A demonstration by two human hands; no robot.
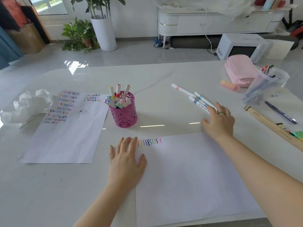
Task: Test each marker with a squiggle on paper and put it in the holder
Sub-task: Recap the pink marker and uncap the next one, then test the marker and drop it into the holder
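Reaching out over the white table, the right hand has its fingers spread and lying on the ends of the loose markers. It is not closed around any of them yet. Three or so white markers lie there in a small bunch, touching each other, well apart from the pink holder. One has a pink band and two have blue bands. The left hand lies flat with its fingers open, pressing down the top left corner of the big sheet of paper. It holds nothing. A short row of squiggles in many colours sits just beside its fingertips. The holder already has a lot of markers standing in it, so only these few look left to test. Here is what could go wrong. The markers are round and the table is shiny, so a push from the fingers could roll them away toward the pink pencil case or the clear cup of pens. Because they lie on top of each other, the hand may grab two at once. If the left hand lifts, the paper could slide while drawing.
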